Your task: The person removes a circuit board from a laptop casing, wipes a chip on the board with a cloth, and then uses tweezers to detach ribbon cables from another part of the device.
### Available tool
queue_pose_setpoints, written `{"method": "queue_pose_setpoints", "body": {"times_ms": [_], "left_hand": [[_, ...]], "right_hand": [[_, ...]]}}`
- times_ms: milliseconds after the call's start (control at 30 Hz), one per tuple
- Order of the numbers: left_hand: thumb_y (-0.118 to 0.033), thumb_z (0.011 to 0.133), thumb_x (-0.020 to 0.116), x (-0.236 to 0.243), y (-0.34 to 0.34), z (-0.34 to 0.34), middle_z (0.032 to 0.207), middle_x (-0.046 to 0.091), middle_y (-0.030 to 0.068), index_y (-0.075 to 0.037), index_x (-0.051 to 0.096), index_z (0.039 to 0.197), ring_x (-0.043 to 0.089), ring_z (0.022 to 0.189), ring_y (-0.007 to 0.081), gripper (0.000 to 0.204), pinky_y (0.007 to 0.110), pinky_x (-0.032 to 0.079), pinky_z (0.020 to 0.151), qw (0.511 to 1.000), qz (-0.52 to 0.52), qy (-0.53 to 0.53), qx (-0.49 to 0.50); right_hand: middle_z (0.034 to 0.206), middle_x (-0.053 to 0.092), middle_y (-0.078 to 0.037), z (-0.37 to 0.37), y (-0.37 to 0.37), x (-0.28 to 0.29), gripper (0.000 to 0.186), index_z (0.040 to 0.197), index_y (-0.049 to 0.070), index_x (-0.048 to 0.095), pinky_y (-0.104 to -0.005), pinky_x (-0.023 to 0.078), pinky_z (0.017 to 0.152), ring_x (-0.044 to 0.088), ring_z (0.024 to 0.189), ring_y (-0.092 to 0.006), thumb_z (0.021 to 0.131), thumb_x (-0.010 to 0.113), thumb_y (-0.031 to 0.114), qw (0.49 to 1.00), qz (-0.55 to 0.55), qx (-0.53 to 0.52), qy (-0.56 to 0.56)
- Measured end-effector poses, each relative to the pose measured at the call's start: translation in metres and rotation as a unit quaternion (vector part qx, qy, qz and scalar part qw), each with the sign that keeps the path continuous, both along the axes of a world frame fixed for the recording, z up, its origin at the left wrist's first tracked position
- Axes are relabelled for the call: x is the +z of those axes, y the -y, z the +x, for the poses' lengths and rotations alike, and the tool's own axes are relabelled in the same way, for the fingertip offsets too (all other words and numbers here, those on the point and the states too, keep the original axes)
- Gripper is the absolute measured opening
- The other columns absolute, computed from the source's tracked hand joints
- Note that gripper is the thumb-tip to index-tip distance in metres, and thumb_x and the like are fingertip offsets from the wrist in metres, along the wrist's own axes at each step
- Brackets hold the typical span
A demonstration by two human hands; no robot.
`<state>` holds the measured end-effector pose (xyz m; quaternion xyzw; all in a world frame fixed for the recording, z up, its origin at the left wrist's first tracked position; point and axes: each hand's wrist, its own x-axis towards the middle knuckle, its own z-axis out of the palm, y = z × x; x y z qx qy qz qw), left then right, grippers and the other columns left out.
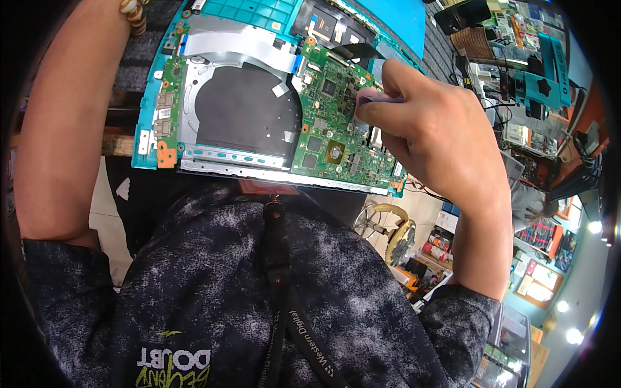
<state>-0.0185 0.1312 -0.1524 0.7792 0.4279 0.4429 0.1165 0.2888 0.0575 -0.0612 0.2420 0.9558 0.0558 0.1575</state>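
An opened laptop with a teal case (145, 152) lies in front of me, its insides bare. Its green motherboard (323, 110) fills the right part, with a bare chip (335, 152) near the lower edge. My right hand (430, 119) is over the board's right side, fingers curled and pinched around something small and purplish-grey (378, 100) that I cannot make out; it is at the board's surface. A wide white ribbon cable (242, 48) spans from the small left board (169, 103) to the motherboard. Of my left arm only the forearm shows; the hand is past the top edge.
A blue mat or panel (398, 26) lies beyond the laptop at the top. Cables and a teal device (543, 84) crowd the right side. A round stool-like frame (394, 236) stands on the tiled floor below the bench. Shelves with boxes line the room.
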Motion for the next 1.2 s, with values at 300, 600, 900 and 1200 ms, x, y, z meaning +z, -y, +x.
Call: {"method": "queue_pose_setpoints", "body": {"times_ms": [300, 600, 900, 1200], "left_hand": [[-0.023, 0.105, 0.081, -0.003, 0.005, 0.004, 0.08, 0.081, 0.0123, 0.004, 0.087, 0.103, 0.073, 0.071, 0.0176, 0.028, 0.038, 0.059, 0.07, 0.998, 0.048, -0.028, 0.033], [-0.023, 0.105, 0.081, 0.0, 0.015, 0.004, 0.08, 0.081, 0.0119, 0.004, 0.088, 0.103, 0.072, 0.071, 0.0168, 0.028, 0.038, 0.058, 0.069, 0.997, 0.059, -0.036, 0.03], [-0.023, 0.106, 0.081, 0.003, 0.012, -0.001, 0.08, 0.081, 0.0106, 0.003, 0.088, 0.103, 0.072, 0.07, 0.016, 0.027, 0.037, 0.058, 0.068, 1.0, 0.019, -0.007, 0.004], [-0.024, 0.106, 0.081, -0.006, -0.005, 0.001, 0.08, 0.081, 0.011, 0.003, 0.088, 0.103, 0.072, 0.07, 0.0167, 0.028, 0.038, 0.058, 0.068, 0.999, -0.002, -0.021, 0.036]], "right_hand": [[0.096, 0.063, -0.01, 0.005, -0.004, 0.013, 0.021, 0.113, 0.016, 0.089, -0.0471, 0.055, 0.068, 0.07, 0.078, -0.0337, 0.095, 0.086, 0.004, 0.998, -0.014, -0.017, -0.057], [0.095, 0.062, -0.01, 0.006, 0.001, 0.004, 0.016, 0.11, 0.015, 0.088, -0.0498, 0.054, 0.066, 0.071, 0.076, -0.0344, 0.097, 0.085, 0.007, 1.0, -0.007, -0.01, -0.021], [0.097, 0.063, -0.009, 0.001, 0.005, 0.003, 0.012, 0.109, 0.016, 0.088, -0.0503, 0.054, 0.066, 0.071, 0.077, -0.0341, 0.098, 0.085, 0.01, 1.0, 0.0, 0.003, 0.011], [0.094, 0.061, -0.009, 0.002, 0.008, 0.009, 0.017, 0.109, 0.016, 0.088, -0.0492, 0.054, 0.066, 0.07, 0.076, -0.0336, 0.096, 0.086, 0.007, 1.0, -0.011, -0.009, 0.003]]}}
